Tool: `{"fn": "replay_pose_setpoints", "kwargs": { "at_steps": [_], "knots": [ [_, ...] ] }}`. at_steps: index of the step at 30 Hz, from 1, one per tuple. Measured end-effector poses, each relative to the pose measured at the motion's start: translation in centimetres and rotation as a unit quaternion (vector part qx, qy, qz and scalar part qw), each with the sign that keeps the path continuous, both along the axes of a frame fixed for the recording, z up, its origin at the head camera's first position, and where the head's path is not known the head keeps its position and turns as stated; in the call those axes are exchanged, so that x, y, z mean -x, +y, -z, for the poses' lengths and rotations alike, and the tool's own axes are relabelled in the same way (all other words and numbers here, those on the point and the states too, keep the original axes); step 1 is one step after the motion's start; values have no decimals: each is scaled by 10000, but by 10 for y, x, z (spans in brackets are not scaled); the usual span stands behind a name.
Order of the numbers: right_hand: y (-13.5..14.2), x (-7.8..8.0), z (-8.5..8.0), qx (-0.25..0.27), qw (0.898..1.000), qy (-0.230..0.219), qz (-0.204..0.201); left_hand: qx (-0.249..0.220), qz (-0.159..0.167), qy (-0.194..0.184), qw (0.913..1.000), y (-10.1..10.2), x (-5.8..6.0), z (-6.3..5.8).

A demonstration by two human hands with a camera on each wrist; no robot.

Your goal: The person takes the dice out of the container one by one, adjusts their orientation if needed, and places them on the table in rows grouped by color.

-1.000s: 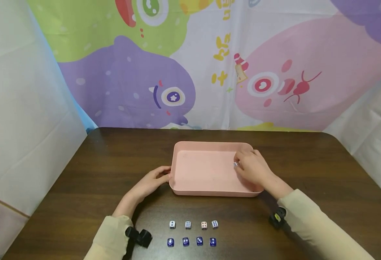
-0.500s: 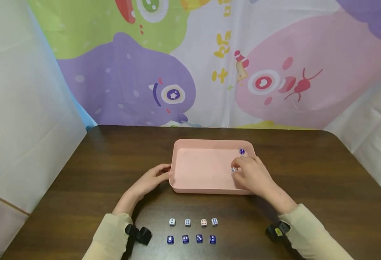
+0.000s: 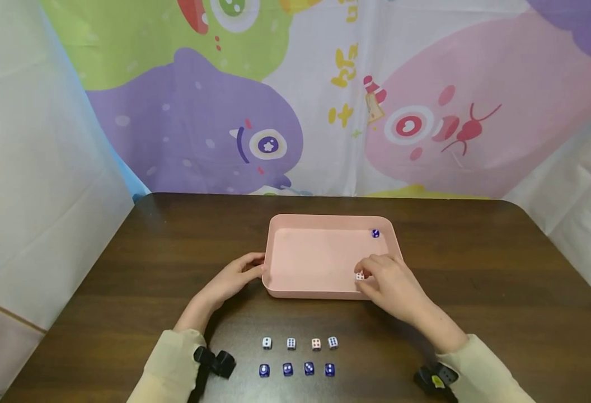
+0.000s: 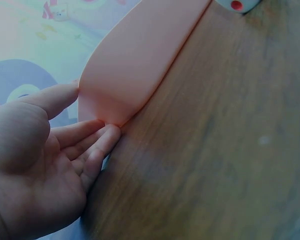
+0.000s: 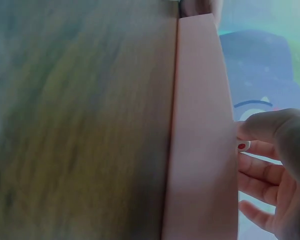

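Note:
A shallow pink tray (image 3: pixel 320 260) sits on the dark wooden table. At its left end rests my left hand (image 3: pixel 235 280), thumb at the rim; in the left wrist view its fingers (image 4: pixel 87 145) touch the outer wall low down. Over the tray's right front part, my right hand (image 3: pixel 388 285) pinches a white die (image 3: pixel 359 276) between thumb and forefinger. The right wrist view shows a red pip on that die (image 5: pixel 243 146), partly hidden by the fingers. A blue die (image 3: pixel 375 233) lies alone in the tray's far right corner.
In front of the tray, several white dice (image 3: pixel 291 343) form a row, with a row of blue dice (image 3: pixel 287 369) nearer me. A patterned cloth (image 3: pixel 326 112) hangs behind the table's far edge. Black devices are strapped to both wrists.
My right hand has drawn back from the tray's far right corner toward the front with the white die. A blue die now shows in that corner. The left hand stays put.

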State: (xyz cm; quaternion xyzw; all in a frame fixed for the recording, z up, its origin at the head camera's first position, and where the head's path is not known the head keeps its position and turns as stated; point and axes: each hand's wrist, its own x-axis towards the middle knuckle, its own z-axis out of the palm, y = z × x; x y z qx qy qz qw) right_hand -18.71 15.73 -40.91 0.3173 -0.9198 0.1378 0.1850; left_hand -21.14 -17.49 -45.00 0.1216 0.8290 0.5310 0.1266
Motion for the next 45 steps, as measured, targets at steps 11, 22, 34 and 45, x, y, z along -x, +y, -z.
{"fn": "replay_pose_setpoints", "kwargs": {
  "at_steps": [11,22,34,45],
  "knots": [
    [-2,-16,-1,-13,9999,78,-121,-4,-11,-21,10000,1,-2,0],
    [-3,-25,4,-16,9998,98,-175,-7,16,-2,10000,1,-2,-2],
    [-5,-37,-1,-92,9998,-44,-198,-14,10,22,10000,0,-2,-3],
    [-6,-46,2,-236,9983,-324,-418,-44,-33,-37,10000,2,-3,-3]
  ]
}}
